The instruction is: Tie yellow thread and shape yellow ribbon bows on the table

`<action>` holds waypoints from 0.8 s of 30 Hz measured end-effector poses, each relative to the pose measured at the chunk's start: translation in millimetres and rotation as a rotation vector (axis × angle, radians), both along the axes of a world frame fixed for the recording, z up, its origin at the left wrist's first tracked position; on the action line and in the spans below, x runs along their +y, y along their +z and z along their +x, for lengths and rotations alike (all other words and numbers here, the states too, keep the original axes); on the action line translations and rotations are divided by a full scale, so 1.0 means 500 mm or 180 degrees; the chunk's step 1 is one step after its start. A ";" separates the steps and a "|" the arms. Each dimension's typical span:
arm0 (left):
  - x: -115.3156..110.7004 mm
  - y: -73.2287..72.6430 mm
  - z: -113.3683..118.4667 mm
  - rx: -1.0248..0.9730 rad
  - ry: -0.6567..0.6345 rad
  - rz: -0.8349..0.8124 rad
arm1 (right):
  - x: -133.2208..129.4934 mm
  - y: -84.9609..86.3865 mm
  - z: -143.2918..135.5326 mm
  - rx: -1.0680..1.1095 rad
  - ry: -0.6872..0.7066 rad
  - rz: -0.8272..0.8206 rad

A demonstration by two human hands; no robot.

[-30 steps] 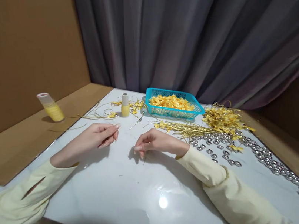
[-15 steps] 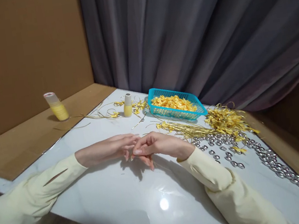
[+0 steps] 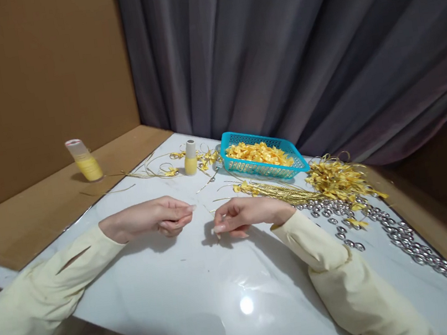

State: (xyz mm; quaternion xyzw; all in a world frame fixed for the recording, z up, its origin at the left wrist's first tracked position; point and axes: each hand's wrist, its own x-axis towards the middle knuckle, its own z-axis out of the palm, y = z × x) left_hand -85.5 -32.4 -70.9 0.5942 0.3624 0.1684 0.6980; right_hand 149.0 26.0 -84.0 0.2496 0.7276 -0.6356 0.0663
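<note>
Above the white tabletop (image 3: 161,288), my left hand (image 3: 166,216) is closed, its thumb and forefinger pinched together; whatever lies between the tips is too small to make out. Across a short gap, my right hand (image 3: 243,216) is also pinched, fingers pointing left. A thin pale-gold cord (image 3: 209,209) rises from its fingertips toward the left hand; its far end is hard to follow. Just behind the right hand lies a bundle of gold cords (image 3: 290,192) with small yellow bows at its left end.
A turquoise basket (image 3: 267,171) of yellow ribbon bows (image 3: 259,155) stands at the back. Yellow thread cones (image 3: 190,161) are farther left. Silver oval rings (image 3: 411,246) spread along the right edge, beside a heap of corded bows (image 3: 334,176). A grey curtain (image 3: 257,56) hangs behind.
My hands were together with fingers touching; now they are apart. The left has drawn back to the left and closed into a pinch. The right has shifted slightly right.
</note>
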 end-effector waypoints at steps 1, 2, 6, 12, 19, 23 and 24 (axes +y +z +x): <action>0.000 0.004 -0.005 -0.0030 0.0017 0.0038 | 0.008 -0.003 0.007 -0.0075 0.0113 0.0133; -0.001 0.007 -0.011 -0.0069 0.0046 0.0076 | 0.016 -0.004 0.014 -0.0166 0.0201 0.0293; -0.007 0.020 -0.038 -0.0196 0.0528 0.0266 | 0.042 0.023 0.063 -0.0582 0.0351 0.0902; -0.007 0.036 -0.064 -0.0069 0.1003 0.0462 | 0.031 0.118 0.163 -0.0848 -0.0112 0.1128; 0.000 0.066 -0.117 0.0325 0.1205 0.0718 | -0.042 0.185 0.290 -0.1409 -0.0891 0.1328; 0.014 0.071 -0.141 0.0785 0.1184 0.0745 | -0.092 0.184 0.367 -0.1522 -0.1387 0.1614; 0.018 0.070 -0.143 0.0872 0.1124 0.0742 | -0.103 0.181 0.381 -0.1612 -0.1711 0.1978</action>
